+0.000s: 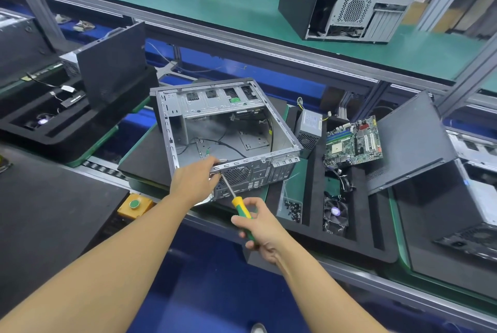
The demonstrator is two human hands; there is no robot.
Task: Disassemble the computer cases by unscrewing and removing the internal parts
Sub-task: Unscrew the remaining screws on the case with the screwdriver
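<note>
An open grey computer case [188, 106] lies on its side on a black foam pad, its inside mostly bare apart from a few black cables. My left hand [197, 179] grips the case's near rear edge beside the fan grille [238, 174]. A yellow and green screwdriver [240, 207] is held in my right hand [259, 227], its metal tip against the rear panel just below my left fingers. Right of the case stand a removed power supply [309, 127] and a green motherboard [353, 141].
A black foam tray [309, 222] on the right holds loose screws [293, 210] and a cooler fan [335, 214]. Black side panels lean at left [113, 69] and right [411, 141]. Another case [341, 7] sits on the green upper shelf. A yellow button box [135, 205] is near the conveyor edge.
</note>
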